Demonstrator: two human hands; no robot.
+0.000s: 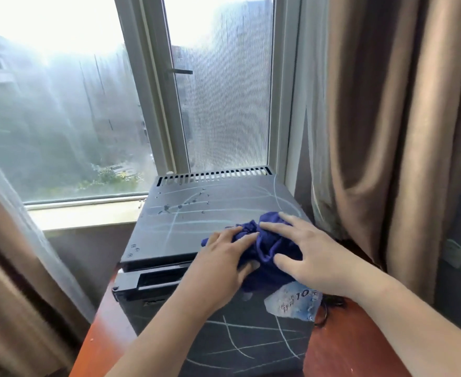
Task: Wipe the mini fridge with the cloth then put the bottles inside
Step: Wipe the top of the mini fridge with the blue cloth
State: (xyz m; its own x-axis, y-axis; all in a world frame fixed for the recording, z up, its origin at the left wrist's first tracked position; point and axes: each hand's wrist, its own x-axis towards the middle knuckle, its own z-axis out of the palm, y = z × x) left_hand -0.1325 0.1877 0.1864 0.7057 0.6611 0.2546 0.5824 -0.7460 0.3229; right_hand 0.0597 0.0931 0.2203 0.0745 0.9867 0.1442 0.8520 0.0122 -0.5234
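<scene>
On top of the dark grey, white-scribbled box-shaped mini fridge [196, 229], near its front right corner, lies a bunched deep-blue cloth [270, 240] with both hands on it. The left hand [221, 265] rests on the cloth's left side with its fingers [240, 238] fairly straight and close together, while the right hand [313, 257] presses down with fingers spread. The fridge stands on a reddish wooden worktop [101, 336] beside a window [60, 104] and brown curtains [387, 131].
</scene>
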